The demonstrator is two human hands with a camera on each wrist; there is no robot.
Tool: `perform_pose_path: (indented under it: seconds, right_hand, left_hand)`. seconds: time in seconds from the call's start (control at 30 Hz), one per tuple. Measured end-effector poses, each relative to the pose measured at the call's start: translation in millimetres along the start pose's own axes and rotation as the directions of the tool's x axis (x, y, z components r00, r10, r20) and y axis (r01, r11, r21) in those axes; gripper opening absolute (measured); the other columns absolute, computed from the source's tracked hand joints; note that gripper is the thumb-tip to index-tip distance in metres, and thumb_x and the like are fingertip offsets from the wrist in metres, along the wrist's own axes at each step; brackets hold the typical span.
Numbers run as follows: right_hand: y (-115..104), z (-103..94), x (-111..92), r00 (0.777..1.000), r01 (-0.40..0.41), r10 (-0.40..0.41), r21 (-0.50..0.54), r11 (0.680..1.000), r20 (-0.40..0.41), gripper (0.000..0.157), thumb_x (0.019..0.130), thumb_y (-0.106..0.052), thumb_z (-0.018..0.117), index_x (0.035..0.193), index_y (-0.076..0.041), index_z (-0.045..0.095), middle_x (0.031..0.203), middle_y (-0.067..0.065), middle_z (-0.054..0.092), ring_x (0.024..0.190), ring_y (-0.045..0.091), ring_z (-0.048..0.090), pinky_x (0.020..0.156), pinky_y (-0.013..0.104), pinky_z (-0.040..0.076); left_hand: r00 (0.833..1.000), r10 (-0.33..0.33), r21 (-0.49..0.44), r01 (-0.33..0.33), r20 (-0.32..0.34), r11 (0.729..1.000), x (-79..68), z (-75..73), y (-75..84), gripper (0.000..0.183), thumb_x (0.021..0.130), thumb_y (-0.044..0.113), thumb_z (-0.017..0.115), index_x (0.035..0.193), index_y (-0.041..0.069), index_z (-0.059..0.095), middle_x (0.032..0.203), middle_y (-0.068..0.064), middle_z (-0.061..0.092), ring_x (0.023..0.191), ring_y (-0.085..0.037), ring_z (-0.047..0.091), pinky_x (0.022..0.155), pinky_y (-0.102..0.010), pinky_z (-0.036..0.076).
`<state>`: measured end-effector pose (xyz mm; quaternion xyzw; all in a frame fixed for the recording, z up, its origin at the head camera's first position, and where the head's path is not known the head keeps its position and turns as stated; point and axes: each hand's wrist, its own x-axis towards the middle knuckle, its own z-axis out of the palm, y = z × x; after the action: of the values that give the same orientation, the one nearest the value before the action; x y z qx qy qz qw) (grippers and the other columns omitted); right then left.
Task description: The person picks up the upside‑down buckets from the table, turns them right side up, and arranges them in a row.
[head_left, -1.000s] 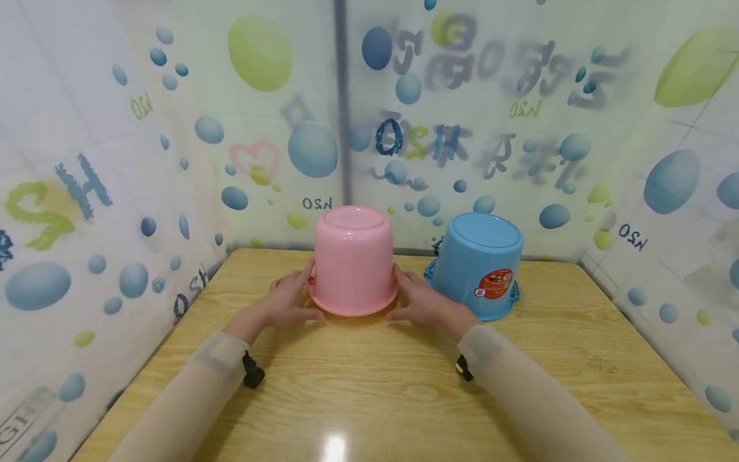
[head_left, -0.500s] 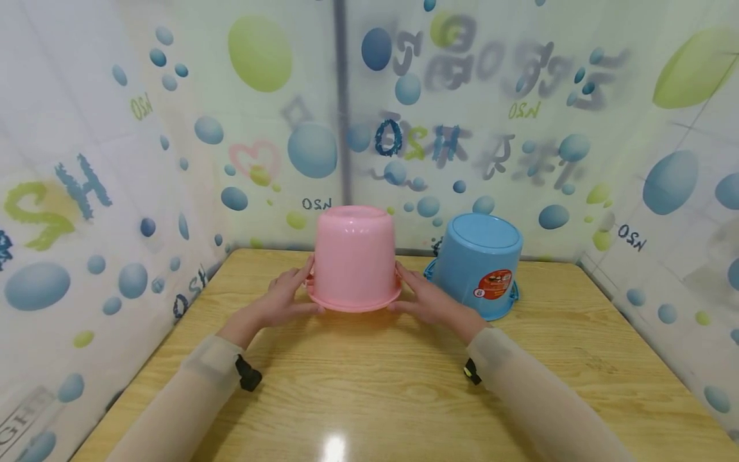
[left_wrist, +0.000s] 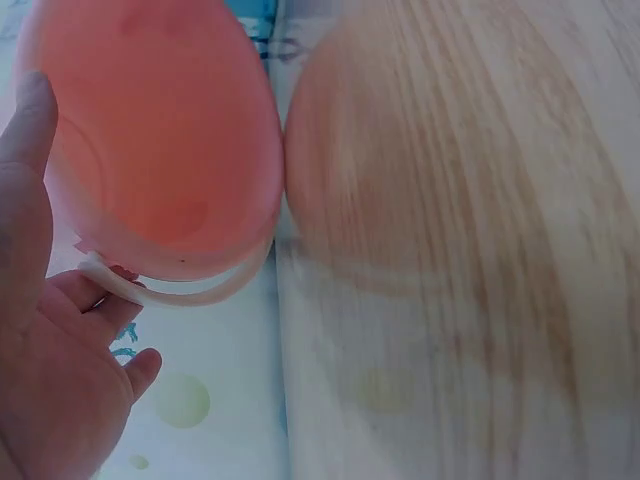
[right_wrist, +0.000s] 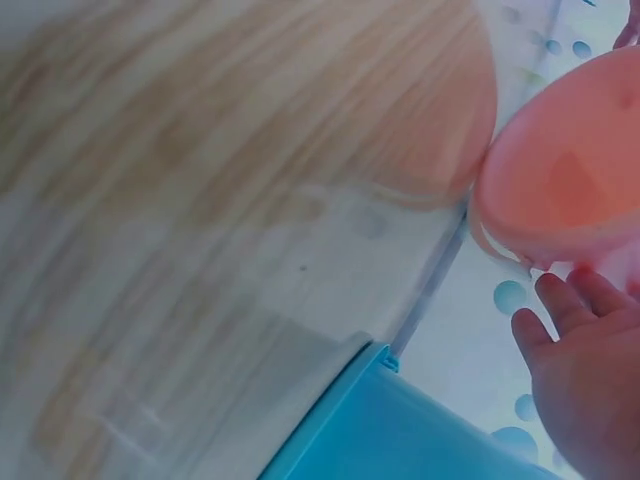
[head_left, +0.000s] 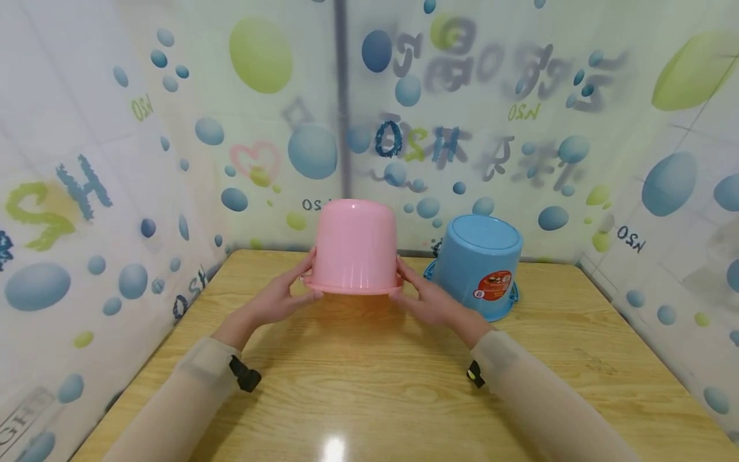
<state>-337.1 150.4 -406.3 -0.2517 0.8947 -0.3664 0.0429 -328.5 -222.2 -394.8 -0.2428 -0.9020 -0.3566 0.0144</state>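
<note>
Here, pink bucket (head_left: 356, 247): upside down between the person's two hands, its base leaning away and the near part of its rim raised off the desk (head_left: 358, 398); whether the far part touches the wood, I cannot tell.

Left hand (head_left: 277, 300): gripping the pink bucket at its 9 o'clock side, fingers along the wall, thumb at the rim near 8 o'clock; from this hand the bucket lies toward 2 o'clock in the head view.

Right hand (head_left: 433, 300): gripping the same bucket at its 3 o'clock side, thumb at the rim near 4 o'clock; from this hand the bucket lies toward 10 o'clock in the head view.

Pale handle (left_wrist: 185, 299): seen from the left wrist, curving past the pink rim around 6 o'clock, one end just beside the fingers.

Blue bucket (head_left: 478, 256): upside down on the desk, at 3 o'clock from the pink one and 2 o'clock from the right hand, with a red label (head_left: 494, 285) toward its 5 o'clock.

Sleeves (head_left: 179, 398): pale and long, the left reaching in from 7 o'clock, the right from 5 o'clock, a black strap device (head_left: 245, 375) showing at each wrist.

Backdrop (head_left: 260, 54): printed with blue and green bubbles and H2O lettering, rising behind the desk at 12 o'clock.
</note>
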Motion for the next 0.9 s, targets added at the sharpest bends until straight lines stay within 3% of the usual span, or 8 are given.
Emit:
perform_pose_path:
  seconds: [0.17, 0.4, 0.57, 0.63, 0.73, 0.9]
  right_hand:
    - [-6, -3.1, 1, 0.998, -0.001, 0.003, 0.040, 0.999, -0.055, 0.076, 0.097, -0.068, 0.050, 0.157, -0.056, 0.005, 0.166, -0.016, 0.026, 0.153, 0.024, 0.032, 0.117, 0.062, 0.034]
    - [-13, -8.5, -2, 0.992, 0.044, -0.032, 0.102, 0.994, -0.120, 0.077, 0.100, -0.060, 0.054, 0.162, -0.047, 0.011, 0.168, -0.011, 0.026, 0.154, 0.029, 0.030, 0.116, 0.067, 0.032]
    - [-16, -12.3, -4, 0.986, 0.085, -0.061, 0.153, 0.984, -0.157, 0.075, 0.100, -0.055, 0.057, 0.161, -0.047, 0.013, 0.166, -0.007, 0.030, 0.153, 0.030, 0.031, 0.115, 0.068, 0.032]
    - [-17, -13.7, -3, 0.980, 0.126, -0.093, 0.186, 0.974, -0.174, 0.073, 0.102, -0.048, 0.058, 0.161, -0.047, 0.015, 0.166, -0.006, 0.032, 0.152, 0.028, 0.032, 0.116, 0.067, 0.032]
    - [-19, -15.8, -2, 0.966, 0.208, -0.164, 0.225, 0.952, -0.200, 0.073, 0.104, -0.033, 0.059, 0.162, -0.042, 0.016, 0.165, -0.002, 0.033, 0.151, 0.029, 0.035, 0.117, 0.065, 0.032]
    - [-22, -19.0, 1, 0.950, 0.281, -0.227, 0.273, 0.920, -0.214, 0.078, 0.104, -0.014, 0.058, 0.164, -0.032, 0.012, 0.166, 0.007, 0.032, 0.147, 0.036, 0.041, 0.116, 0.065, 0.034]
  left_hand:
    - [1.000, 0.014, -0.013, -0.014, -0.019, 1.000, -1.7, -2.3, 8.1, 0.094, 0.094, 0.053, 0.068, 0.160, 0.049, 0.003, 0.170, 0.006, 0.019, 0.154, -0.034, 0.027, 0.117, -0.064, 0.032]
    - [0.999, 0.023, -0.059, -0.026, -0.048, 0.998, -2.3, -2.9, 15.3, 0.091, 0.093, 0.055, 0.069, 0.159, 0.053, 0.006, 0.165, 0.005, 0.033, 0.151, -0.031, 0.033, 0.113, -0.065, 0.037]
    - [0.995, 0.027, -0.109, -0.037, -0.091, 0.993, -2.4, -3.7, 20.3, 0.088, 0.095, 0.051, 0.068, 0.158, 0.054, 0.006, 0.168, 0.009, 0.023, 0.153, -0.033, 0.029, 0.112, -0.068, 0.036]
    - [0.993, 0.033, -0.141, -0.048, -0.110, 0.989, -1.9, -4.6, 22.2, 0.089, 0.096, 0.049, 0.068, 0.158, 0.054, 0.005, 0.170, 0.013, 0.014, 0.154, -0.033, 0.026, 0.114, -0.067, 0.035]
    - [0.989, 0.045, -0.184, -0.070, -0.138, 0.980, 0.1, -6.3, 25.0, 0.092, 0.096, 0.044, 0.070, 0.158, 0.054, 0.003, 0.169, 0.013, 0.013, 0.154, -0.032, 0.028, 0.115, -0.064, 0.036]
    - [0.986, 0.041, -0.203, -0.073, -0.161, 0.976, 1.1, -9.0, 30.4, 0.095, 0.096, 0.037, 0.071, 0.159, 0.051, 0.002, 0.166, 0.004, 0.028, 0.149, -0.030, 0.038, 0.112, -0.062, 0.040]
